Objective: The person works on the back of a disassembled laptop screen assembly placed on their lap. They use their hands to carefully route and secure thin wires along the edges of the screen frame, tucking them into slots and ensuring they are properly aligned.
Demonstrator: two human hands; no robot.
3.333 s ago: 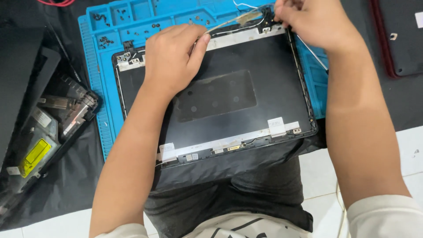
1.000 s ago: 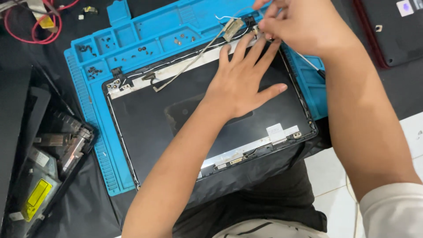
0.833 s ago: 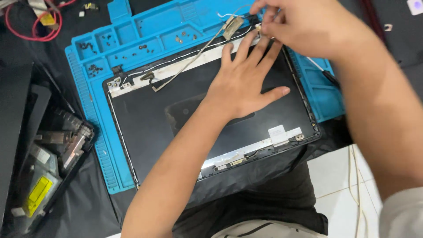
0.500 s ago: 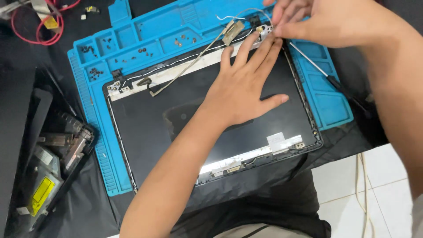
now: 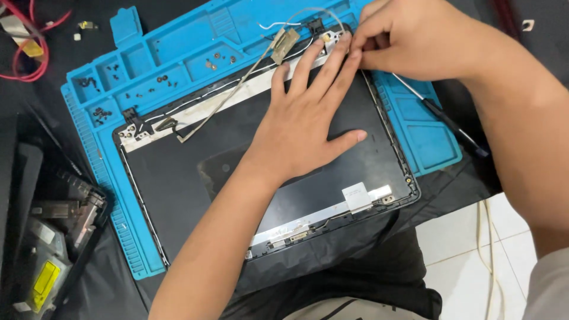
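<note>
Black laptop lid (image 5: 195, 195) lies flat under the spread left hand (image 5: 302, 127); right hand (image 5: 415, 38) pinches its far corner hinge (image 5: 328, 37), nearest.

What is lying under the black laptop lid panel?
The black laptop lid panel lies on a blue repair mat, whose screw trays show beyond its far edge. The mat's middle is covered, so anything there is hidden.

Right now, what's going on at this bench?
A person is working on an opened black laptop lid lying on a blue repair mat. The left hand presses flat on the lid, fingers spread. The right hand pinches something small at the lid's top corner, where thin cables run. A screwdriver lies on the mat.
</note>
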